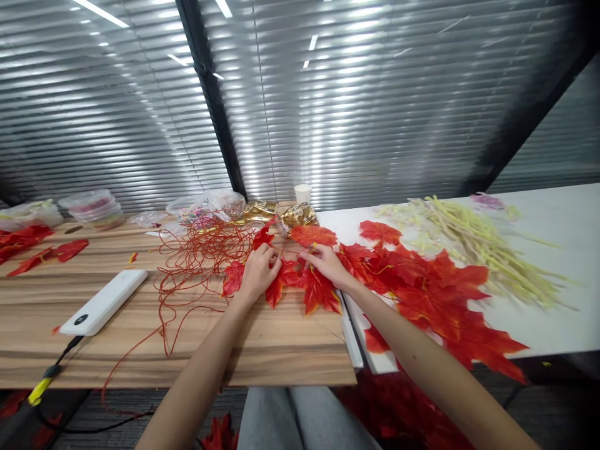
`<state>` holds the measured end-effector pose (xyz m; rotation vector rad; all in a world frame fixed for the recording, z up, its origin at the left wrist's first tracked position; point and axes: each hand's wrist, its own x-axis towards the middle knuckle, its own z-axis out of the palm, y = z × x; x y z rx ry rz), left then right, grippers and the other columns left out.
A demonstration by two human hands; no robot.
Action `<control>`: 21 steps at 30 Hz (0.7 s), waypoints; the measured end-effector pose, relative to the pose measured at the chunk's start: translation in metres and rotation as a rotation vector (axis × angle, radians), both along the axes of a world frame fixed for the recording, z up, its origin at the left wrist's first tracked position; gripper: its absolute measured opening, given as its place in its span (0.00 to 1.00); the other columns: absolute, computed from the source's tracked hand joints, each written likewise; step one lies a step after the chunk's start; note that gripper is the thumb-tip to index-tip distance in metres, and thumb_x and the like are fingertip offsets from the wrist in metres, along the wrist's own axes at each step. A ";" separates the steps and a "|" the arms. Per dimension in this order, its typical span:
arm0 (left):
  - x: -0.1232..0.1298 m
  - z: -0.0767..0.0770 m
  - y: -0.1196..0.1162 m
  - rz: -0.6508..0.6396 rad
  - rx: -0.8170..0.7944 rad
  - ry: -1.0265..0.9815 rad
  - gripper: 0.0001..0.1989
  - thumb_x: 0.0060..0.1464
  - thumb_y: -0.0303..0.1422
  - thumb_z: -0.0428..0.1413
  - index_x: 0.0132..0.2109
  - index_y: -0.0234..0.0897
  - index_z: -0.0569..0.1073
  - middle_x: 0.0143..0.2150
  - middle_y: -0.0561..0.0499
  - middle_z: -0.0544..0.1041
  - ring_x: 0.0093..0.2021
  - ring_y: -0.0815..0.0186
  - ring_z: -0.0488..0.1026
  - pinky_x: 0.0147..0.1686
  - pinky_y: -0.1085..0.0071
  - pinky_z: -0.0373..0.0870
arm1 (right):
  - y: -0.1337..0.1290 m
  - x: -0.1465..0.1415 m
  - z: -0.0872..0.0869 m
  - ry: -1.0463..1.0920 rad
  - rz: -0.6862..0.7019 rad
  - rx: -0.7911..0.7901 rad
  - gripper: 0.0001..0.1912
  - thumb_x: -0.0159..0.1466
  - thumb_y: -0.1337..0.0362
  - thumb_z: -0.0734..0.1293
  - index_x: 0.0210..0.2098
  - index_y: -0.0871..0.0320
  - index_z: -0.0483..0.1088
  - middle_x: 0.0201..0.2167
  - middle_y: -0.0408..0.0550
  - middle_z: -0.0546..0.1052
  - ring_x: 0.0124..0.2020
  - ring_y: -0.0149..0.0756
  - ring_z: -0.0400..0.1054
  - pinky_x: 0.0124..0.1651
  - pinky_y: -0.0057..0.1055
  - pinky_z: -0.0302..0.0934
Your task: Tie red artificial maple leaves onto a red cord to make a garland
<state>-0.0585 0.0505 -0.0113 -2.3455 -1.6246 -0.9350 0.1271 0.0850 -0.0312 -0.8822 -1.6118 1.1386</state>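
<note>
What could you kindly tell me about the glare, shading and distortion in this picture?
Head view: bright streaks glare across the blinds; the upper right corner falls to black; the floor is much dimmer than the tabletops; the dark post leans, probably partly from the wide lens; the yellow stems look slightly soft.

White glare streaks the blinds (356,94); edges look stretched.

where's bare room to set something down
Free: the wooden table between the forearms, from the middle leaves to its near edge; the white table right of the yellow strands. Crowded: around the left hand and right hand, the red cord, the gold bags behind.
</note>
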 end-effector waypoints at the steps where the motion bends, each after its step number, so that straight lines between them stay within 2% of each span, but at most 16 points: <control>1: 0.000 0.000 0.000 -0.008 0.001 -0.001 0.06 0.54 0.29 0.47 0.31 0.37 0.67 0.31 0.51 0.67 0.33 0.66 0.65 0.34 0.70 0.61 | 0.000 0.000 0.000 0.000 0.003 -0.002 0.12 0.55 0.57 0.65 0.30 0.61 0.69 0.30 0.48 0.75 0.31 0.36 0.69 0.36 0.31 0.62; 11: 0.001 0.000 0.000 -0.025 0.000 -0.001 0.06 0.54 0.30 0.47 0.31 0.37 0.67 0.31 0.51 0.67 0.34 0.66 0.66 0.34 0.70 0.61 | -0.003 -0.001 0.001 0.024 0.070 -0.067 0.15 0.56 0.54 0.64 0.32 0.61 0.69 0.26 0.47 0.75 0.27 0.36 0.70 0.29 0.29 0.61; 21: 0.000 -0.001 0.000 -0.030 -0.003 -0.008 0.07 0.55 0.31 0.47 0.31 0.37 0.67 0.32 0.51 0.67 0.34 0.66 0.65 0.35 0.69 0.61 | -0.003 -0.002 0.002 0.018 0.054 -0.062 0.12 0.56 0.57 0.64 0.31 0.61 0.70 0.25 0.46 0.75 0.26 0.35 0.69 0.30 0.29 0.60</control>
